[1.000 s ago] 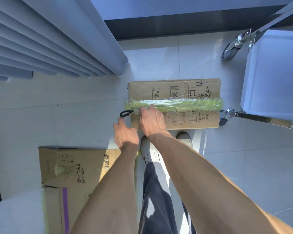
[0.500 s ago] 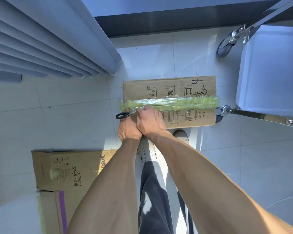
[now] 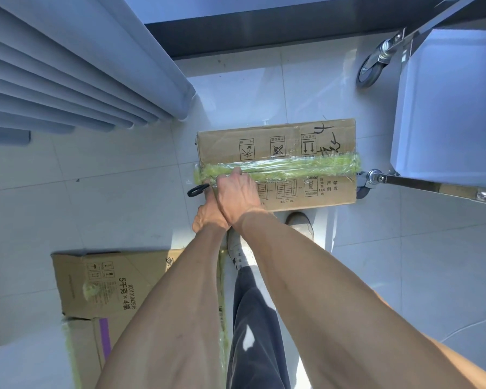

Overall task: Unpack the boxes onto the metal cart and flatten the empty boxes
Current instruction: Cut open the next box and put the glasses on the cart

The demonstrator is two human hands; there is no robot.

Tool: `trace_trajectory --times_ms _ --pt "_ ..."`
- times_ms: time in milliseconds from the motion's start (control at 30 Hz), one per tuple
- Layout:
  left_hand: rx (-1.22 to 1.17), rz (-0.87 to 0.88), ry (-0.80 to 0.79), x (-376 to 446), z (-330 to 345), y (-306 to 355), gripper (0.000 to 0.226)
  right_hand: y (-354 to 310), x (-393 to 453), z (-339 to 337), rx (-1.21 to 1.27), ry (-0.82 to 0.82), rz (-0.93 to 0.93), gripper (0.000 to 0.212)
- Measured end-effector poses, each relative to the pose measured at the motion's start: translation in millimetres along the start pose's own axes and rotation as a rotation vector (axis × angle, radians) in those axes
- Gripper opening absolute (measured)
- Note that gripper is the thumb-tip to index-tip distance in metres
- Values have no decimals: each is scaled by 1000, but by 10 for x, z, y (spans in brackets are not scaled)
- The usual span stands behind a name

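Both hands are bunched at the left end of the taped box (image 3: 306, 136). The right hand (image 3: 237, 193) lies palm down across the green tape (image 3: 292, 165), fingers curled and pressing on the strip, while the left hand (image 3: 208, 214) tucks beneath it, closed around the scissors (image 3: 198, 190), whose black loop juts out past the box's left edge. A second ago the left hand sat apart from the right, with the scissors clear of the cardboard; since then it has slid in under the right wrist and the handle has come up against the box's left end. The box itself has not shifted on the tile floor (image 3: 124, 178)

The box's right edge sits just beside the caster (image 3: 362, 189) of the metal cart (image 3: 446, 108), so that side is tight. A radiator (image 3: 82, 80) crowds the far left corner. Open tile lies left of the box, between it and a flattened box (image 3: 101, 284) near the left leg. Two shoes stand against the box's near edge
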State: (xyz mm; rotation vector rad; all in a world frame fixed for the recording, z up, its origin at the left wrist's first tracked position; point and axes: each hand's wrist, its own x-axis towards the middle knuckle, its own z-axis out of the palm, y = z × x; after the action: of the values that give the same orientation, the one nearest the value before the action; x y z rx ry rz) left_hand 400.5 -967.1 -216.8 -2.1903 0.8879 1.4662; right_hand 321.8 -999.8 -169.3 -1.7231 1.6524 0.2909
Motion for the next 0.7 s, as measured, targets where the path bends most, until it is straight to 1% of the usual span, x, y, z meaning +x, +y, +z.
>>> trace_trajectory --times_ms 133,300,433,567,700 --pt "56 -3 53 -67 -17 19 52 -47 -37 28 -27 40 32 33" --pt "86 15 32 -98 -48 55 50 -39 -11 48 -44 63 68 31" --pt "140 3 46 -140 -50 14 52 34 -26 41 -34 32 98 29" --pt "286 64 27 -147 -49 -46 65 97 -24 -9 -50 27 125 29" --pt "311 15 -15 -129 -56 13 63 141 -67 -38 -61 5 136 27"
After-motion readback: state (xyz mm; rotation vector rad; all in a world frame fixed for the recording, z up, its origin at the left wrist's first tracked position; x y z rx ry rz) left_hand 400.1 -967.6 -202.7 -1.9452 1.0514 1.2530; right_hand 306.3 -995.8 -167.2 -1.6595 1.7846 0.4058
